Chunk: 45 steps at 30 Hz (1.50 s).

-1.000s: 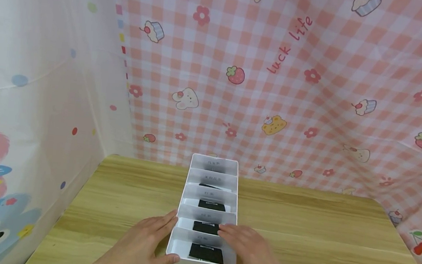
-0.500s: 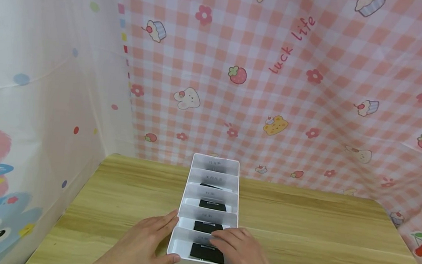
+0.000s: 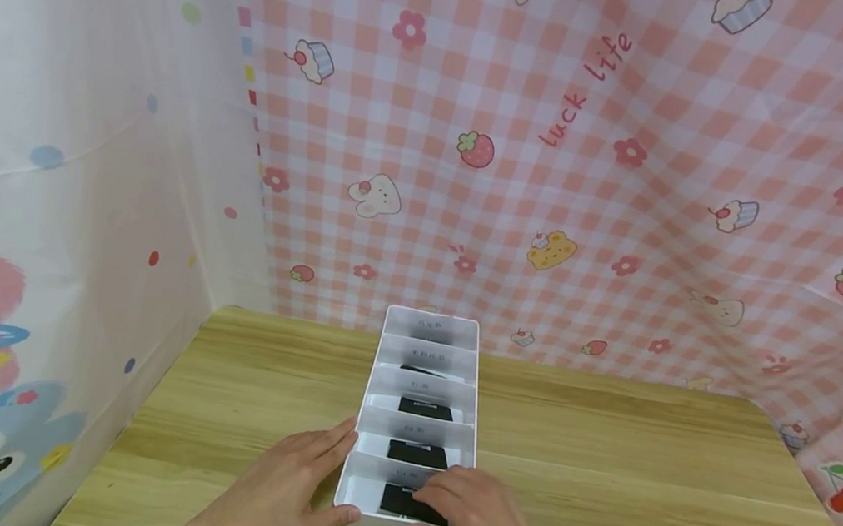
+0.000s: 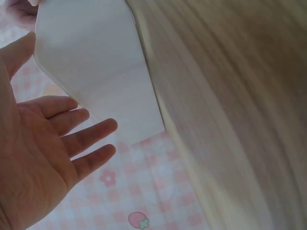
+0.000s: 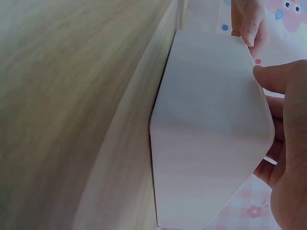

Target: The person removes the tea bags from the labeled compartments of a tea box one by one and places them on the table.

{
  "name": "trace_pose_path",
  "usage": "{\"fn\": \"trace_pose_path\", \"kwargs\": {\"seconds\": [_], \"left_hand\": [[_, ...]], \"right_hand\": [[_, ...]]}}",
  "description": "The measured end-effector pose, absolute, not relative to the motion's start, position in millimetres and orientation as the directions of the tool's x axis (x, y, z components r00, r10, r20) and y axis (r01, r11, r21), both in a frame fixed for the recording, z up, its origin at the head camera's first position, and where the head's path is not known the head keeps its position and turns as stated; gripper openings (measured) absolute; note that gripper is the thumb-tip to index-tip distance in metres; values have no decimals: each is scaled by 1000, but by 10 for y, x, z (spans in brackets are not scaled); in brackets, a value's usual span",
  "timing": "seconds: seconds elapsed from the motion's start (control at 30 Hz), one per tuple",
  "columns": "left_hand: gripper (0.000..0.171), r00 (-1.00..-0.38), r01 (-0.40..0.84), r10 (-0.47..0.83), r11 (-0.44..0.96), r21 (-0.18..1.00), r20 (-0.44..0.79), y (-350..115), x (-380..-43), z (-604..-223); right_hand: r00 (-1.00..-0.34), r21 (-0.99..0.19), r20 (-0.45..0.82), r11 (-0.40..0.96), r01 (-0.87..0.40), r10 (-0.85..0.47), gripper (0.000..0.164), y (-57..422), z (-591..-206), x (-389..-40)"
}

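A long white box (image 3: 344, 490) with several compartments stands lengthwise on the table, its dividers printed with small dark characters. Flat black packets lie inside; the nearest packet (image 3: 400, 503) is in the front compartment, and another packet (image 3: 416, 453) is in the one behind. My left hand (image 3: 282, 476) rests along the left wall, thumb by the front corner; in the left wrist view its fingers are spread and fairly straight. The right hand (image 3: 478, 514) reaches over the front right corner, fingertips over the nearest packet and thumb at the front rim. Part of that packet is hidden beneath the fingers.
The wooden table (image 3: 636, 474) extends to both sides of the box. A pink checked cloth (image 3: 586, 185) hangs right behind the table's far edge, and a white patterned curtain (image 3: 95, 209) closes off the left side.
My right hand has moved left and toward the front, from the right wall to over the front compartment. The left hand and box have stayed in place.
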<state>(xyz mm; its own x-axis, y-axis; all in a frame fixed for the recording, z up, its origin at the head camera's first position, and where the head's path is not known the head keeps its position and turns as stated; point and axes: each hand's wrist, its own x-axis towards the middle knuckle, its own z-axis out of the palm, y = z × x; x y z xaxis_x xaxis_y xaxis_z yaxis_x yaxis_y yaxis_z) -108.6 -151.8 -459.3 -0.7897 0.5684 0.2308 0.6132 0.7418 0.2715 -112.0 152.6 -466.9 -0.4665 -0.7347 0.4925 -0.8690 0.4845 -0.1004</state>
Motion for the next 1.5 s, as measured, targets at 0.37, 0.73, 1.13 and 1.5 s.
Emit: {"fn": "trace_pose_path", "kwargs": {"seconds": [0.37,0.73,1.13,1.5], "left_hand": [[86,-774,631,574,736,246,268,-1517,-1101,-4610],[85,-771,633,574,738,234,276,-1521,-1103,-4619],[85,-777,627,571,742,237,266,-1521,-1090,-4620],[87,-785,618,569,741,262,245,-1522,-1082,-4618]], "right_hand": [[-391,-84,503,406,-910,-771,8,1495,-4693,-1164],[-456,-170,424,426,-889,-783,11,1465,-4668,-1130],[-512,-257,384,444,-859,-768,4,1467,-4605,-1106],[-585,-488,357,388,-781,-728,8,1479,-4548,-1089]]}}
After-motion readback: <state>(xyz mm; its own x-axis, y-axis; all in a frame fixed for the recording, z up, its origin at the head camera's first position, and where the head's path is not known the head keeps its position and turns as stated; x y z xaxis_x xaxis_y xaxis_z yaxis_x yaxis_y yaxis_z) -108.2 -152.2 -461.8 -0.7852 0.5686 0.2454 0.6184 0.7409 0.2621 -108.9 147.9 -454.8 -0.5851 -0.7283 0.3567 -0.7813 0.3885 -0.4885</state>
